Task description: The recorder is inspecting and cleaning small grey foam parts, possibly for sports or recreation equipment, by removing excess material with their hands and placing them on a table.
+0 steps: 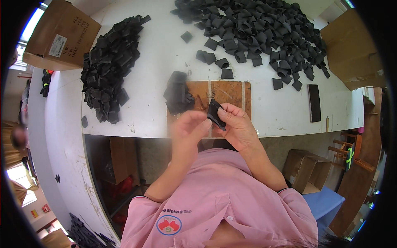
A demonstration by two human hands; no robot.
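Observation:
Above the near edge of a brown wooden board [233, 97], my right hand [240, 126] pinches a small black fabric sleeve [215, 112] between thumb and fingers. My left hand [190, 129], slightly blurred, has its thumb and forefinger closed at the sleeve's left edge. The sleeve is tilted, and its lower end gapes a little. A stack of black fabric pieces [178, 93] lies on the board's left part, just beyond my left hand.
Flat black pieces [109, 70] are heaped on the white table [157, 53] at left. A wide pile of open black sleeves [264, 33] covers the far right. Cardboard boxes [62, 35] stand at both sides. A dark phone [314, 103] lies at right.

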